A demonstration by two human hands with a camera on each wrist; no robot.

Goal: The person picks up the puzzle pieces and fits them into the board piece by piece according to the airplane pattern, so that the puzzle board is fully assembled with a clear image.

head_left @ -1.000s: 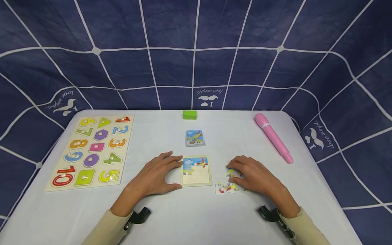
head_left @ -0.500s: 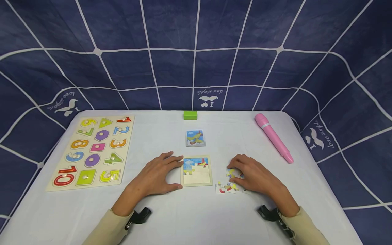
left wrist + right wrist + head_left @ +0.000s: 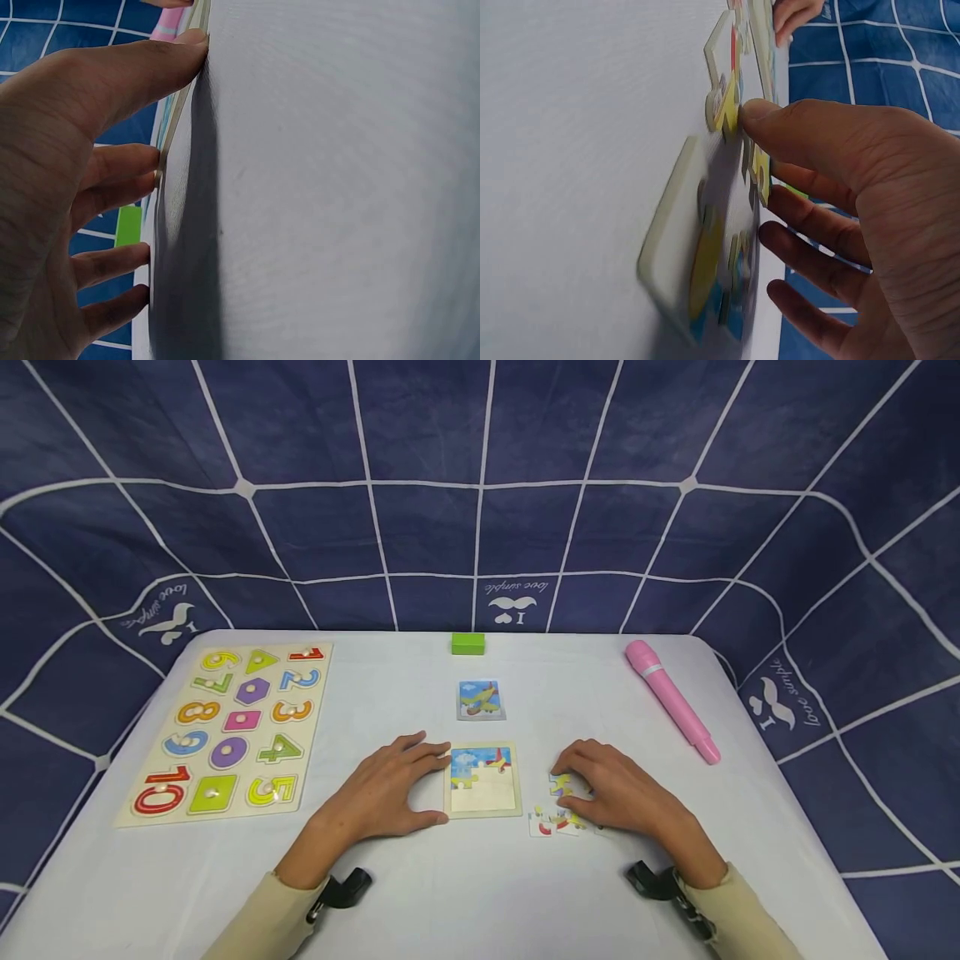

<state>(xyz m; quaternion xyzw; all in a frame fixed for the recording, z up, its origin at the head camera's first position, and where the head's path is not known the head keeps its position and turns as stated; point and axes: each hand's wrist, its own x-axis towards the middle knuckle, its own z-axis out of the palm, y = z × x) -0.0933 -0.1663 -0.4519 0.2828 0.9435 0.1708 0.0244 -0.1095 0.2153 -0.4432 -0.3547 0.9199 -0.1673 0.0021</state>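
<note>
A square wooden puzzle tray lies in the middle of the table, with joined sky and airplane-tail pieces along its top. My left hand touches the tray's left edge with thumb and fingertips, fingers spread; the left wrist view shows the same hand at the thin edge. To the right of the tray, my right hand pinches a yellow-and-blue puzzle piece between thumb and index finger, low over the table. Loose pieces lie below it, some partly hidden. In the right wrist view, more pieces lie beside the hand.
A board of numbers and shapes covers the table's left side. An airplane picture lies beyond the tray, and a green block stands behind it near the far edge. At the right rests a pink microphone-like toy.
My right hand has shifted slightly left, and the pinched piece has moved with it. My left hand stays at the tray's edge.
</note>
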